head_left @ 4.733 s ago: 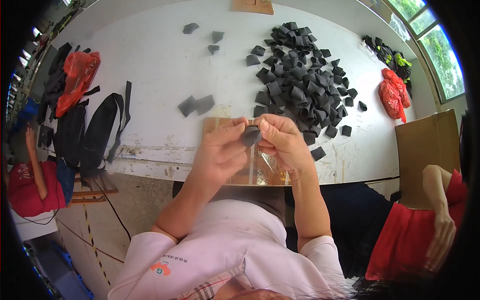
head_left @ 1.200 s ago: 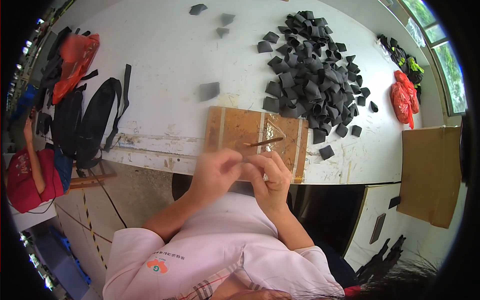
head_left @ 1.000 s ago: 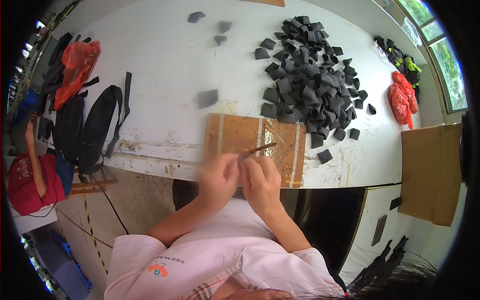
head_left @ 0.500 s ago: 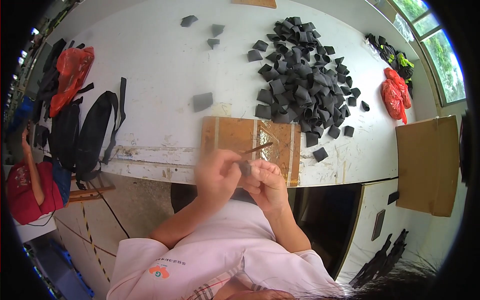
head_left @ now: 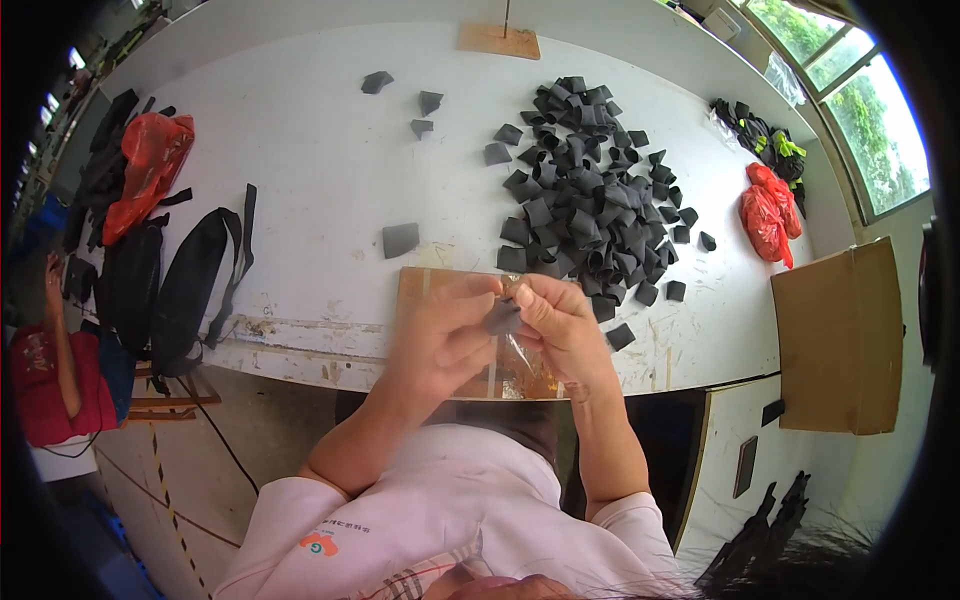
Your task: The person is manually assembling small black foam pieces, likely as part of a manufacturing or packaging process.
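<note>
My two hands meet over the near part of a brown board (head_left: 415,290). A small dark grey fabric piece (head_left: 503,319) is between them. My right hand (head_left: 562,322) pinches it with thumb and forefinger from the right. On the left side, my left hand (head_left: 440,330) is blurred by motion, its fingers curled about the piece's upper and left edges. Just beyond the board, a large pile of black folded fabric pieces (head_left: 590,215) spreads over the white table. A flat grey piece (head_left: 401,240) lies beyond the board's left corner.
Several loose scraps (head_left: 377,82) lie at the far left. Red plastic bags (head_left: 150,170) and black straps (head_left: 195,280) are along the left edge. Another red bag (head_left: 768,215) and a cardboard box (head_left: 838,340) stand right. A person in red (head_left: 65,385) sits at far left.
Both hands have moved slightly away from my body, over the board, still with the grey piece between them. The thin dark stick seen across the board before is no longer visible there.
</note>
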`<action>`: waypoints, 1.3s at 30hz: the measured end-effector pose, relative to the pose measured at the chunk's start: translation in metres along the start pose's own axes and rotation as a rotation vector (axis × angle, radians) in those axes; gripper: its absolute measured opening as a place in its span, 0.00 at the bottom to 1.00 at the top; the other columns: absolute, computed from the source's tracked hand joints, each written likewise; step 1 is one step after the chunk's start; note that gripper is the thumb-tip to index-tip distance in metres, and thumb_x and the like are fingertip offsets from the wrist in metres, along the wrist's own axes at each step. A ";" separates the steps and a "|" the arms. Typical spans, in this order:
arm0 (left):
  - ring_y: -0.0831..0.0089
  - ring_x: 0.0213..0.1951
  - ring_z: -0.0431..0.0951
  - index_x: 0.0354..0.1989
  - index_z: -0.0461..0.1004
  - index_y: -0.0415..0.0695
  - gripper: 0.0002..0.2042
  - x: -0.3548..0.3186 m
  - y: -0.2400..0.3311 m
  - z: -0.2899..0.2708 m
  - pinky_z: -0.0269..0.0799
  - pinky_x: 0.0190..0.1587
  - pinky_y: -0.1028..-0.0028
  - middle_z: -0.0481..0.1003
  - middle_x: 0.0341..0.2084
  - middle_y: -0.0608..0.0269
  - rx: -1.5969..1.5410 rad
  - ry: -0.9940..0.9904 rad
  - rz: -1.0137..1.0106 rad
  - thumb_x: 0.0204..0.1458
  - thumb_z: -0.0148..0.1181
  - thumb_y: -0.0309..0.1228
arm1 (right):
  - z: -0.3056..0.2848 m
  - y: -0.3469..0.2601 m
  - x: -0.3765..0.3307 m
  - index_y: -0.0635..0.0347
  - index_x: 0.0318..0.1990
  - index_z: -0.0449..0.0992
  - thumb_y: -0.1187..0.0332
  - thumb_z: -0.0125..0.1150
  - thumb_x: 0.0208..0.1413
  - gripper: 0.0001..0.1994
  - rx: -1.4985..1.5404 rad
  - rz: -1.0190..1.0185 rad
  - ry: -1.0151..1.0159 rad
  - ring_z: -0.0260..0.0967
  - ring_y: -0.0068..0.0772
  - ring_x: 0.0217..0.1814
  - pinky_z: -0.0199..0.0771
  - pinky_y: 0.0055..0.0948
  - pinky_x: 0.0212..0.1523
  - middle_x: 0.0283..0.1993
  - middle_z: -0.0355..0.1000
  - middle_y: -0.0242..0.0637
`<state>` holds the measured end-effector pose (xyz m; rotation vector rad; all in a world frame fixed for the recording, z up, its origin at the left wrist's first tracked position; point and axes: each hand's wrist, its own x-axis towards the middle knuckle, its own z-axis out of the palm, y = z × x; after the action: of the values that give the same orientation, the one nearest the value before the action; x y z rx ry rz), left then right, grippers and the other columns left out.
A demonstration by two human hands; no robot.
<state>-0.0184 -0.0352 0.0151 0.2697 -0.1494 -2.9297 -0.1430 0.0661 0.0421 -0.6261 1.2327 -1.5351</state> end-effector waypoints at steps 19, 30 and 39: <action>0.75 0.36 0.73 0.41 0.69 0.38 0.16 0.001 0.008 0.039 0.69 0.35 0.79 0.73 0.36 0.58 1.505 -0.055 0.855 0.41 0.55 0.17 | 0.008 0.009 -0.005 0.65 0.29 0.69 0.60 0.52 0.55 0.14 -0.375 -0.334 0.243 0.59 0.15 0.24 0.60 0.17 0.25 0.22 0.63 0.28; 0.74 0.34 0.70 0.31 0.72 0.39 0.04 -0.007 -0.001 0.023 0.65 0.41 0.73 0.73 0.29 0.58 0.780 0.054 0.758 0.49 0.51 0.22 | 0.020 0.001 -0.015 0.61 0.35 0.72 0.70 0.64 0.40 0.13 -1.001 -0.871 0.315 0.65 0.32 0.24 0.65 0.26 0.20 0.30 0.66 0.38; 0.70 0.35 0.68 0.30 0.71 0.39 0.04 -0.009 -0.005 0.013 0.62 0.44 0.71 0.72 0.28 0.57 0.725 0.059 0.692 0.48 0.56 0.26 | 0.010 0.012 -0.016 0.65 0.35 0.72 0.75 0.57 0.27 0.18 -1.355 -0.974 0.296 0.62 0.33 0.26 0.64 0.27 0.21 0.30 0.66 0.36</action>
<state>-0.0128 -0.0269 0.0287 0.3183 -1.0592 -2.0780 -0.1247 0.0781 0.0377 -2.1605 2.3711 -1.2973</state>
